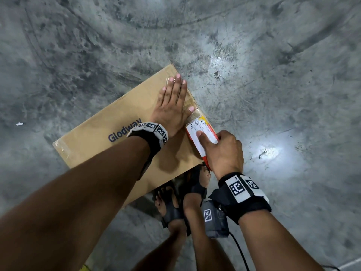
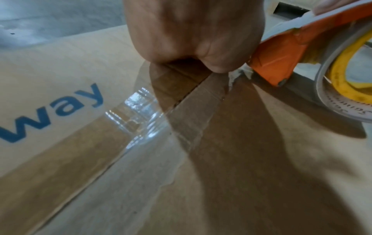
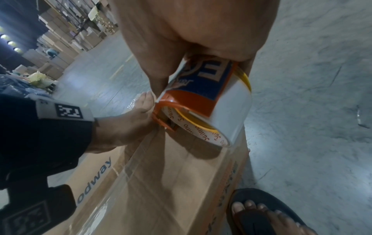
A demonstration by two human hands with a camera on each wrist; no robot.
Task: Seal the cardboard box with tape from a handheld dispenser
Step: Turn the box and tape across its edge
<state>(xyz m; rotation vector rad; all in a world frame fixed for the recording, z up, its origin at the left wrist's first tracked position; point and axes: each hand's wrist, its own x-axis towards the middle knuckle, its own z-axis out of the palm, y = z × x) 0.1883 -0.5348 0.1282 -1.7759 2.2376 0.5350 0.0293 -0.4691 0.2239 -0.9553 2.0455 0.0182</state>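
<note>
**Box top pressed, dispenser held at seam**

The cardboard box [image 1: 117, 137] was laid flat on the concrete floor [image 1: 273, 75]. The left hand [image 1: 172, 106] was pressed palm-down on the box top, fingers straight and spread over clear tape [image 2: 141, 114] on the seam. The orange tape dispenser [image 1: 201, 135] was gripped by the right hand [image 1: 222, 151], just beside the left thumb, against the box top. Sandalled feet [image 1: 187, 194] were seen at the near box edge.

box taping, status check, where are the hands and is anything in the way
Left hand flat on the cardboard box, holding tape down. Right hand grips the tape dispenser, set on the box top. Clear tape along the seam. Nothing blocking.
</note>
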